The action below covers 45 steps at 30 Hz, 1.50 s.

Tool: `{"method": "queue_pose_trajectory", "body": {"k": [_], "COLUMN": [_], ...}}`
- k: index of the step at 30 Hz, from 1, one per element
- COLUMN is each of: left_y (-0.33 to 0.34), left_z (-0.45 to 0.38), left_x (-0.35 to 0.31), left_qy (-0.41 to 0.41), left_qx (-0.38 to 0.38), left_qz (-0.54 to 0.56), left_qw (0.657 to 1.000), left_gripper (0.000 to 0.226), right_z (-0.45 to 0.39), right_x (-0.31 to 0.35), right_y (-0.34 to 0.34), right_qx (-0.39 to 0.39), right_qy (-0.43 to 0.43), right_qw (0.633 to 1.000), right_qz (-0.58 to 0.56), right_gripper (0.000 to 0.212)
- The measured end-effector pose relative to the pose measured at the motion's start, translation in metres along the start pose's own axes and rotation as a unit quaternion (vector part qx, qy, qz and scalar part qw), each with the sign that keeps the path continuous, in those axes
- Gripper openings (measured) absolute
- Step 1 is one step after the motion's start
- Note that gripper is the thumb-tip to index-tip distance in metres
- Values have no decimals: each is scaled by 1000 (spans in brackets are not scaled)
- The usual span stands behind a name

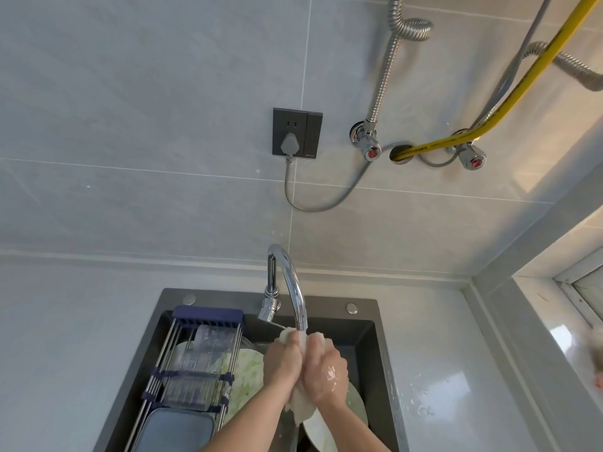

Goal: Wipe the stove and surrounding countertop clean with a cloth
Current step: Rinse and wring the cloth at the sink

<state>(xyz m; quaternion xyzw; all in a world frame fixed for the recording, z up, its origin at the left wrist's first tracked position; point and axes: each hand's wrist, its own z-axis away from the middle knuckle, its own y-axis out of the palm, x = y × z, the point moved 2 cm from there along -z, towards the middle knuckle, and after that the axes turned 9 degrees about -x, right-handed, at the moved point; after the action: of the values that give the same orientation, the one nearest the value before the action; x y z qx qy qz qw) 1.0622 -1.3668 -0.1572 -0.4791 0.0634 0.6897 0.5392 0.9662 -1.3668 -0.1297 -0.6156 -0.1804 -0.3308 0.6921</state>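
Both hands meet directly under the spout of the tap [287, 282], over the dark sink [368, 334]; the white cloth [301, 409] is bunched between them, its top showing just below the spout and its wet tail hanging beneath the wrists; left hand [282, 363] clenched around the cloth on the tap's left; right hand [326, 373] clenched around it on the tap's right, knuckles wet and shining. Left of the tap, a wire rack [192, 363] spans the sink; plates [248, 370] lie in the basin under the hands; the pale bench [440, 370] right of the tap bears water drops.
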Motion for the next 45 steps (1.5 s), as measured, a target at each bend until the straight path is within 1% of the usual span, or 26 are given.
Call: {"method": "queue_pose_trajectory", "body": {"k": [2,5,6,8,10,11,12,14,18,19,21,23,24,25,26,27,28,30,31,32,33,35,37,39,41,45], "left_y": [2,6,7,10,9,8,6,1,-4,-7,-6,-6,-6,-6,-6,-7,-9,-8,-13,-17,-25,-39,-48,-60,-71,-89], "left_z": [-2,-6,-6,-8,-17,-26,-35,-47,-47,-46,-50,-49,-43,-36,-26,-17,-2,14,28,39,53,75,95,115,132,151], "left_x": [2,15,21,28,23,20,13,-4,-31,-33,-21,-4,9,12,15,14,6,-9,-22,-37,-54,-89,-117,-147,-170,-212], "left_qy": [22,10,-8,-52,-64,-73,-95,-128,-117,-97,-57,-6,4,17,15,18,41,107,144,175,200,235,259,283,303,380], "left_qx": [4,8,24,85,133,129,114,114,192,198,200,176,163,159,166,180,212,275,294,310,317,306,300,298,281,244], "left_qz": [-42,-57,-48,-17,-19,-17,6,60,151,145,95,-7,-52,-85,-113,-145,-186,-268,-284,-280,-270,-224,-185,-141,-101,-12], "left_qw": [999,998,999,995,989,989,989,983,963,964,974,984,985,984,979,973,958,917,901,892,887,895,899,901,905,892], "left_gripper": [39,39,37,34,34,34,34,31,29,28,25,45,52,50,40,30,24,27,29,30,31,30,30,40,49,53], "right_z": [-3,-10,-11,-16,-18,-17,-16,-13,-4,-1,2,7,13,15,18,20,21,13,13,11,13,15,10,8,6,7], "right_x": [-8,-21,-23,-31,-38,-41,-44,-52,-65,-66,-73,-79,-80,-76,-75,-72,-69,-64,-58,-50,-37,-13,6,33,59,109], "right_y": [3,8,6,1,-3,-5,-6,-8,-18,-21,-26,-29,-29,-32,-36,-38,-45,-57,-69,-82,-97,-127,-151,-178,-200,-240], "right_qx": [-1,16,20,8,-13,-18,-22,-30,-38,-35,-37,-32,-35,-51,-68,-78,-84,-78,-80,-85,-92,-108,-105,-82,-43,24], "right_qy": [-27,-83,-102,-101,-67,-46,-24,25,112,126,158,204,228,245,260,266,257,220,203,184,174,148,124,90,64,11], "right_qw": [999,991,986,982,986,988,991,994,993,991,985,969,959,949,939,933,932,938,940,941,939,930,922,914,909,913], "right_qz": [31,103,131,158,152,144,133,105,19,-3,-65,-132,-163,-193,-215,-230,-241,-255,-261,-270,-283,-318,-352,-388,-409,-408], "right_gripper": [50,39,39,44,48,48,46,44,38,37,34,33,34,37,39,41,44,53,55,53,46,28,21,23,26,32]}}
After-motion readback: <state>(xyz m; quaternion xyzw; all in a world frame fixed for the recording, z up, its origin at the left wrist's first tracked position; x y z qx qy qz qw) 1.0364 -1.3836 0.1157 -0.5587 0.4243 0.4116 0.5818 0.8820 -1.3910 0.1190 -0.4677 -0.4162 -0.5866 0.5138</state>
